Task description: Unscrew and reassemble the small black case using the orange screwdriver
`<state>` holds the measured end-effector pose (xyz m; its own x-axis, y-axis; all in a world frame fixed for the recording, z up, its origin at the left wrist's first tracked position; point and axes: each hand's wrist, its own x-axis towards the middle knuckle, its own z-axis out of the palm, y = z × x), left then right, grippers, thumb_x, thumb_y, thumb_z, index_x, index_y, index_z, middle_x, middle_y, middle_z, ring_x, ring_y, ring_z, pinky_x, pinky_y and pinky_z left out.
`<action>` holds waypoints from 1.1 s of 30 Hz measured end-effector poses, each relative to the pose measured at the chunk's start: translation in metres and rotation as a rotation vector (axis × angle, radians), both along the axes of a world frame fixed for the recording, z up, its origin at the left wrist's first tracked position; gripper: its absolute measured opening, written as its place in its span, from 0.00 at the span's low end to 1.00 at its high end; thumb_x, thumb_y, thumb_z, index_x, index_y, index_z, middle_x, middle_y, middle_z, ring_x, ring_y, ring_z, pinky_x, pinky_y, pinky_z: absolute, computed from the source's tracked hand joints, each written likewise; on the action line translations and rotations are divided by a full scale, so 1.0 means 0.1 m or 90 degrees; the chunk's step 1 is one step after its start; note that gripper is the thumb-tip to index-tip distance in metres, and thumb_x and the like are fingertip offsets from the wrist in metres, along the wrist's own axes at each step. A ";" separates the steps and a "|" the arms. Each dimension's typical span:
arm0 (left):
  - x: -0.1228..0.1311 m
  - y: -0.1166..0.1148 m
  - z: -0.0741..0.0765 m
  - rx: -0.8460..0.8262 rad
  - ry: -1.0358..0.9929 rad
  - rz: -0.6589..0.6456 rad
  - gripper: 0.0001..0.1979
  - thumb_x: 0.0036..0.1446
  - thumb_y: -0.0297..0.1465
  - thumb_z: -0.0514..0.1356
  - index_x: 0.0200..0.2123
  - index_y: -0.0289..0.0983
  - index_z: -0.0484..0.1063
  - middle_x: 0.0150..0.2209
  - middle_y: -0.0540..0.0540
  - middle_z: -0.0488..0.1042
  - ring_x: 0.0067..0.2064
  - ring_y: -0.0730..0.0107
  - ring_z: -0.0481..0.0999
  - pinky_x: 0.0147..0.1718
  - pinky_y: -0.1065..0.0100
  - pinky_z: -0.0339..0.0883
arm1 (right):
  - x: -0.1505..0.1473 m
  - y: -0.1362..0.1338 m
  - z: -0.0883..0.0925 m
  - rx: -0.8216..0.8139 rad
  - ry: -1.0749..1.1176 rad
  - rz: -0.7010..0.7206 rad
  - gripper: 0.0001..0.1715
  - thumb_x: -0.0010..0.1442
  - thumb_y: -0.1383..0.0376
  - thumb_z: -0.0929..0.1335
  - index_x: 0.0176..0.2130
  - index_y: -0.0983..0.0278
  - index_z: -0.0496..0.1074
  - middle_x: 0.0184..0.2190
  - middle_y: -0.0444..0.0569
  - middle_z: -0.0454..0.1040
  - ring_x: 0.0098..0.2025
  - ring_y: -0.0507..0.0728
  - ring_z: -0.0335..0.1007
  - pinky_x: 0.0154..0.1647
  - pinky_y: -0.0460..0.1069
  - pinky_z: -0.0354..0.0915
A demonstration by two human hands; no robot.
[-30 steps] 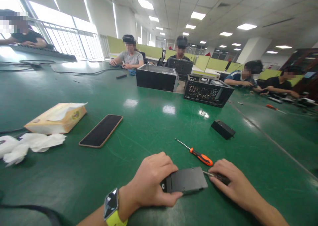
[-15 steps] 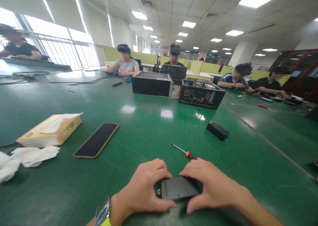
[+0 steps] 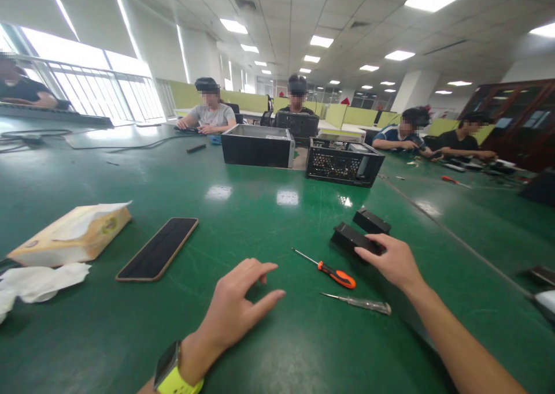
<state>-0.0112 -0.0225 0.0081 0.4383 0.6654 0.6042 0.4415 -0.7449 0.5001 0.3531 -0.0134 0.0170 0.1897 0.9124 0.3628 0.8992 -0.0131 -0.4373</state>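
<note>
My right hand (image 3: 392,261) grips one end of a black rectangular box-like part (image 3: 352,241), thumb on the near side and fingers over the far side. Just behind it lies a similar black part (image 3: 372,221) on the green tabletop. Over the table, my left hand (image 3: 240,298) is open, thumb and fingers apart with nothing between them. Between my hands are an orange-and-black screwdriver (image 3: 336,273) and, nearer me, a thin screwdriver with a clear handle (image 3: 366,305). Whether the held part touches the table is unclear.
To the left lie a phone (image 3: 158,249), a tissue pack (image 3: 73,235) and crumpled tissue (image 3: 41,281). Farther off stand two open computer cases (image 3: 258,149), (image 3: 342,166). Another screwdriver (image 3: 455,181) lies at the far right. Several people sit around the table.
My right hand has carried the black part forward and right, beside the similar one. My left hand has let go of it and opened. The clear-handled screwdriver has come into view.
</note>
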 end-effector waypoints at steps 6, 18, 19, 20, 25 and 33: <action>-0.02 0.09 -0.06 -0.010 0.025 0.082 0.13 0.62 0.36 0.60 0.47 0.37 0.72 0.30 0.49 0.70 0.33 0.65 0.72 0.34 0.65 0.65 | 0.37 0.23 -0.34 0.028 0.010 -0.231 0.35 0.51 0.43 0.68 0.45 0.68 0.80 0.39 0.63 0.80 0.39 0.73 0.75 0.35 0.59 0.67; 0.25 -0.04 -0.08 -0.009 0.146 0.015 0.09 0.57 0.34 0.65 0.40 0.38 0.76 0.31 0.48 0.75 0.33 0.62 0.73 0.33 0.64 0.64 | 0.45 0.29 -0.52 0.153 0.086 -0.260 0.34 0.48 0.45 0.70 0.45 0.67 0.69 0.44 0.59 0.71 0.31 0.59 0.72 0.39 0.55 0.67; 0.28 -0.05 -0.09 0.003 0.164 0.004 0.09 0.56 0.34 0.66 0.40 0.39 0.76 0.31 0.48 0.75 0.34 0.61 0.73 0.33 0.63 0.64 | 0.45 0.29 -0.54 0.158 0.098 -0.259 0.33 0.48 0.45 0.69 0.44 0.66 0.69 0.44 0.58 0.71 0.29 0.58 0.71 0.38 0.55 0.67; 0.30 -0.04 -0.10 0.013 0.178 -0.001 0.09 0.55 0.34 0.66 0.40 0.39 0.76 0.32 0.48 0.76 0.34 0.60 0.73 0.34 0.63 0.63 | 0.45 0.29 -0.55 0.161 0.109 -0.257 0.32 0.48 0.45 0.69 0.43 0.65 0.68 0.42 0.56 0.71 0.29 0.58 0.71 0.38 0.55 0.66; 0.32 0.13 -0.12 0.007 0.205 0.002 0.05 0.54 0.30 0.66 0.36 0.39 0.76 0.31 0.48 0.76 0.35 0.62 0.74 0.34 0.64 0.63 | 0.45 0.30 -0.57 0.170 0.142 -0.245 0.28 0.48 0.45 0.69 0.39 0.63 0.67 0.35 0.50 0.69 0.32 0.60 0.69 0.36 0.54 0.65; 0.21 0.28 -0.12 0.052 0.125 0.027 0.03 0.57 0.29 0.63 0.32 0.38 0.76 0.25 0.49 0.73 0.28 0.65 0.72 0.29 0.66 0.62 | 0.41 0.26 -0.57 0.181 0.170 -0.252 0.29 0.44 0.43 0.70 0.35 0.62 0.65 0.30 0.46 0.65 0.31 0.60 0.66 0.35 0.54 0.64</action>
<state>0.0097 0.0050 -0.0036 0.5257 0.6377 0.5630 0.5562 -0.7584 0.3397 0.3944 0.0126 -0.0396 0.6166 0.6259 0.4775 0.7078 -0.1751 -0.6844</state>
